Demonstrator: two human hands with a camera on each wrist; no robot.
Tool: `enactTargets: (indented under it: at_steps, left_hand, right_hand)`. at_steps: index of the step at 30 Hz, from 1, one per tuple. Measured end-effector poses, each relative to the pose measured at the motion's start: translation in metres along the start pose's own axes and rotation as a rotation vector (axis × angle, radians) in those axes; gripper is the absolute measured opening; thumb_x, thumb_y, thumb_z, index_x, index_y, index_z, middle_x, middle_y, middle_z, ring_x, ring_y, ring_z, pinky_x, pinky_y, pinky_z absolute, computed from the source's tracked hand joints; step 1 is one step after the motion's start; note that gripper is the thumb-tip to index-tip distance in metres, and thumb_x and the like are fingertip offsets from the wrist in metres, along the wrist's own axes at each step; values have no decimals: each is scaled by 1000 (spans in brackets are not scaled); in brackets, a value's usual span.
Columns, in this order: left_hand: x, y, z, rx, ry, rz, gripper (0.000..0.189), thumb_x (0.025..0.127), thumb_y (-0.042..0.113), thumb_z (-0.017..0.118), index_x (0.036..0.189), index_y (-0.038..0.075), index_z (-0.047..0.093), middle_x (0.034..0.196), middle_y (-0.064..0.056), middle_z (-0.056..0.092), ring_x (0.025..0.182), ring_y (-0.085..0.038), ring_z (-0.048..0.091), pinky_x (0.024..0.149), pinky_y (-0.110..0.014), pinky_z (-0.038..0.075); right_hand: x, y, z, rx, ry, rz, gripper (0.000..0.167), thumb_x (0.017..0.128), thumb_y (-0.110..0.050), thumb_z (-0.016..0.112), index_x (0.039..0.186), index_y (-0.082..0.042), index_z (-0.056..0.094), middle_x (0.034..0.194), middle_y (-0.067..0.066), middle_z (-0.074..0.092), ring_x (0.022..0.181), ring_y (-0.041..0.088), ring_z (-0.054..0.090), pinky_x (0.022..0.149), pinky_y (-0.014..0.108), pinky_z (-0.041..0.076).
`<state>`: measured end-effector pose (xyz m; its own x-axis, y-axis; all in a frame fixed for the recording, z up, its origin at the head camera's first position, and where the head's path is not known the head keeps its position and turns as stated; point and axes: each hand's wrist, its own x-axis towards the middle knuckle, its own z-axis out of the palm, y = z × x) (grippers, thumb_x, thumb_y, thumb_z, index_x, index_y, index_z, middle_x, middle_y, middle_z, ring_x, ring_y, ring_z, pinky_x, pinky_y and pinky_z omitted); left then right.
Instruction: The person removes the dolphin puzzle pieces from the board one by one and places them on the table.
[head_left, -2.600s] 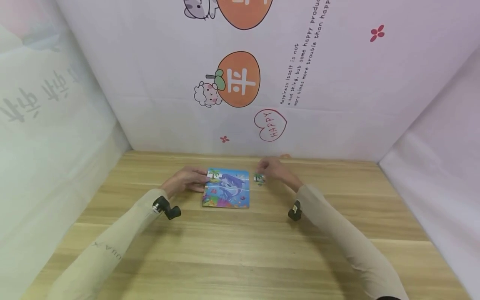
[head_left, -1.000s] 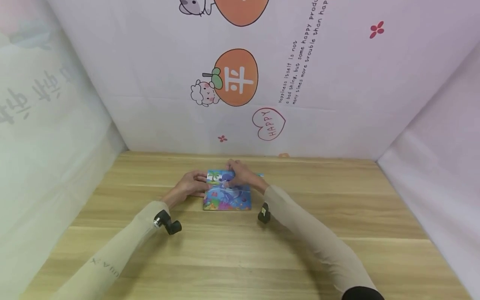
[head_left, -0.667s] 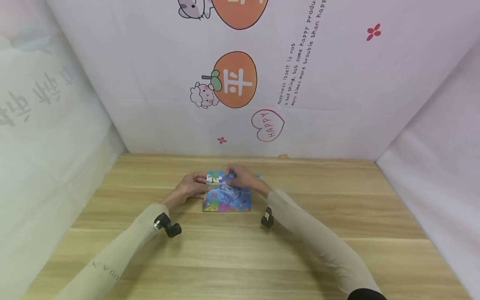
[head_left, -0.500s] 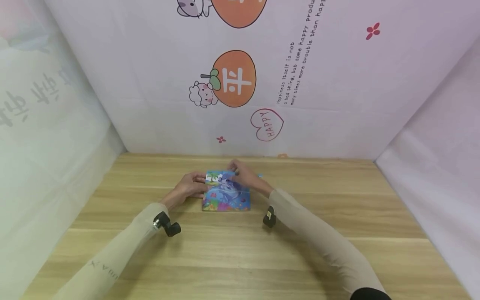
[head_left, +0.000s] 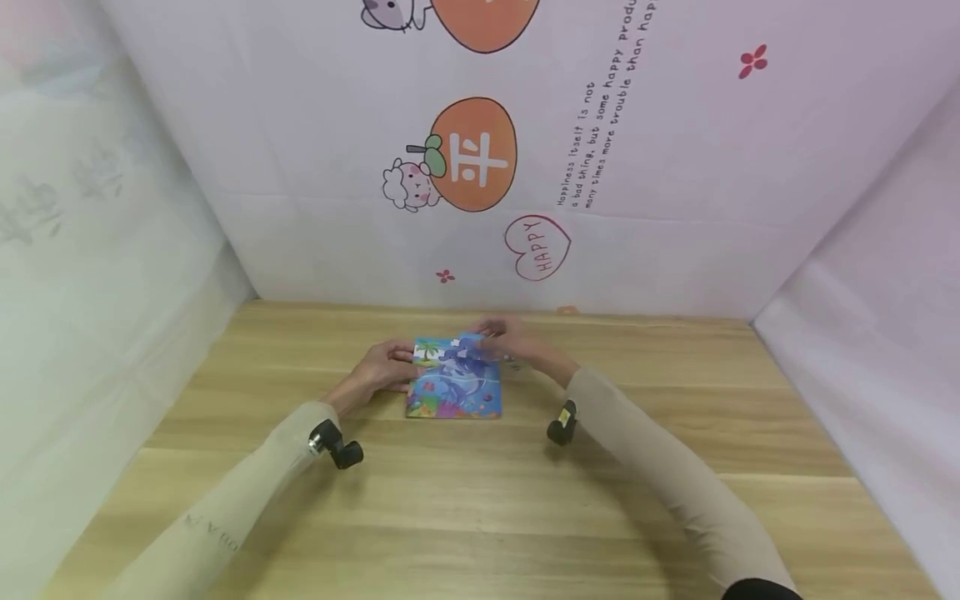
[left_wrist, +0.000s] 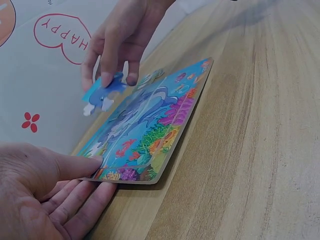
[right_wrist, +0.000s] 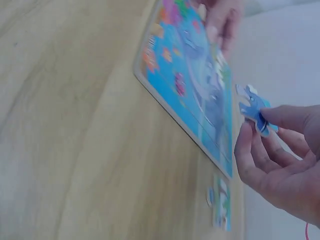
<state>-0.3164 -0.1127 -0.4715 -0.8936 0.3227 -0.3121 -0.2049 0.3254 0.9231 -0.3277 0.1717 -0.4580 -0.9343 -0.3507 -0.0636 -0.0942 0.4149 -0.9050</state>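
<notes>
A dolphin jigsaw board (head_left: 453,402) with a sea scene lies on the wooden table. My left hand (head_left: 378,367) pinches its left edge; in the left wrist view the thumb (left_wrist: 82,166) is on top and the fingers are below. Above the board's far part, my right hand (head_left: 517,342) pinches a blue jigsaw piece (left_wrist: 104,94) between thumb and fingers. The same jigsaw piece (right_wrist: 256,109) shows tilted in the right wrist view, with part of a dolphin on it. Some of the board's upper area is hidden by the right hand in the head view.
Beside the board's right edge lies at least one loose jigsaw piece (right_wrist: 221,202), mostly hidden in the head view. A white printed cloth wall (head_left: 645,267) rises behind the table (head_left: 480,517), with more white cloth at both sides.
My right hand moved left from beside the board to over it, then back a little to the right, with the jigsaw piece held up. My left hand stays at the board's edge.
</notes>
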Motion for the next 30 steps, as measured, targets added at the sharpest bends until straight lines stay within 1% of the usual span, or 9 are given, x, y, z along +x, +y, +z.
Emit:
enactTargets:
  at_steps: [3,6,10,14,18,21,23,25,30]
  left_hand:
    - [3,1,0,-7,-13,12,62,96,6,73,149,-5,44,141,-23,51,93,-17,68,73,-24,66]
    - [5,1,1,-9,-19,14,62,96,6,73,150,-5,44,142,-23,51,95,-17,68,73,-24,66]
    - [4,0,0,-8,-10,3,61,96,5,73,149,-5,45,141,-23,51,95,-18,68,73,-24,66]
    - [3,0,0,-13,-13,-3,61,95,6,74,149,-4,47,140,-22,52,95,-18,68,75,-25,67]
    - [3,1,1,-26,-21,10,61,95,5,74,149,-4,47,138,-22,53,95,-19,69,76,-27,67]
    - [2,1,0,-33,-14,12,60,96,4,74,149,-4,48,137,-21,53,93,-18,68,76,-26,67]
    - [1,1,-1,-35,-5,12,59,96,4,73,149,-4,48,137,-21,54,93,-17,68,75,-26,67]
    - [0,0,-3,-36,2,11,58,96,4,73,149,-4,49,136,-21,54,92,-17,68,74,-25,67]
    - [0,-1,-4,-30,-1,15,59,96,5,73,149,-4,48,139,-23,53,93,-17,68,75,-25,67]
  right_hand:
    - [-6,4,-16,40,-10,46,26,99,-6,67,125,-1,67,118,15,70,100,24,70,90,39,66]
    - [-15,3,-31,5,-17,63,29,100,-7,68,128,-1,67,123,17,70,102,25,72,94,44,65]
    - [-24,6,-48,20,4,75,31,99,-5,69,128,4,64,124,22,70,100,21,72,98,48,63]
    - [-31,14,-65,98,47,108,34,97,0,70,128,10,63,120,26,72,91,19,74,103,55,60]
    - [-40,19,-80,52,59,106,35,97,-1,70,130,11,63,120,26,73,91,18,74,103,56,59]
    - [-47,22,-88,4,26,62,32,99,-1,66,127,14,62,117,28,72,93,20,73,100,54,61]
    - [-51,25,-92,16,12,42,28,99,2,65,123,17,62,115,32,69,91,21,72,96,52,63]
    - [-53,29,-94,37,-8,29,27,99,5,63,121,20,59,118,36,64,90,20,71,92,47,66]
    - [-61,33,-99,83,-23,70,32,100,8,60,126,24,54,155,38,34,90,15,71,90,36,66]
